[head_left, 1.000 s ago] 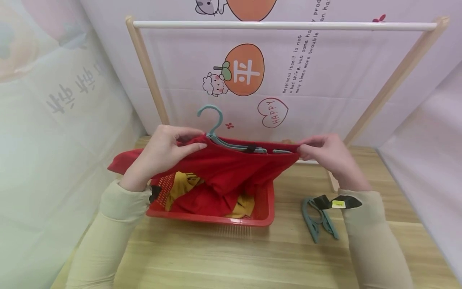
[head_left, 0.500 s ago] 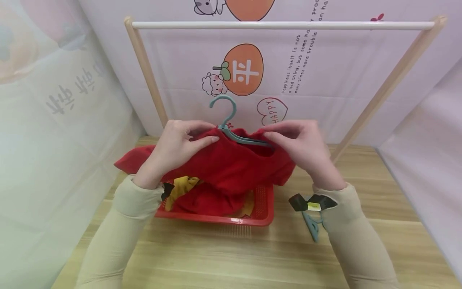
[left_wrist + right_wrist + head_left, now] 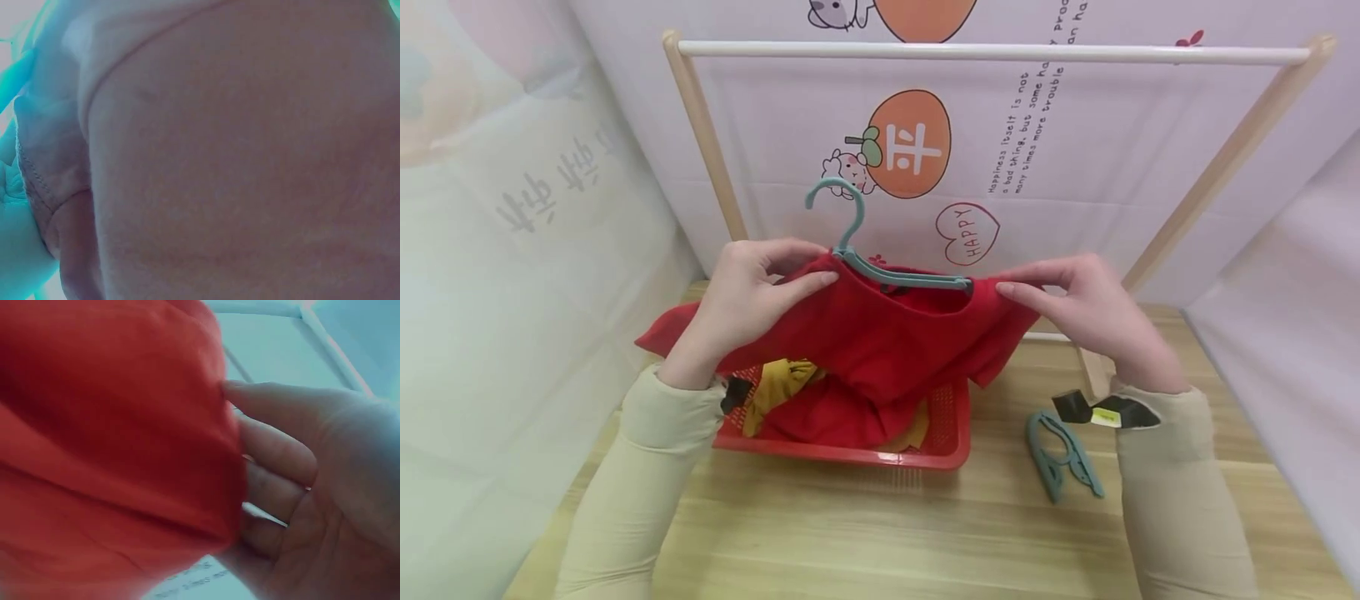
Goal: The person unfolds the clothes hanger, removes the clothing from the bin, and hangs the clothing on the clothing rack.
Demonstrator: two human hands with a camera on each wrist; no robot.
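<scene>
A red T-shirt is held up between both hands above the basket. A teal folding hanger sits in its neck opening, its hook standing up at the left of the collar. My left hand pinches the collar fabric beside the base of the hook. At the other side of the neckline, my right hand pinches the shirt's shoulder between thumb and fingers. In the right wrist view the red cloth covers the fingertips. The left wrist view is mostly filled by skin, with the hand's grip hidden.
Under the shirt stands a red plastic basket with yellow cloth and red cloth inside. A folded teal hanger lies on the wooden table at the right. Behind is a rack with a white rail and wooden posts.
The right hand moved inward over the neckline, then back out to the right, drawing the shoulder over the hanger's end. The hanger's hook now stands higher. More of the neck opening shows.
</scene>
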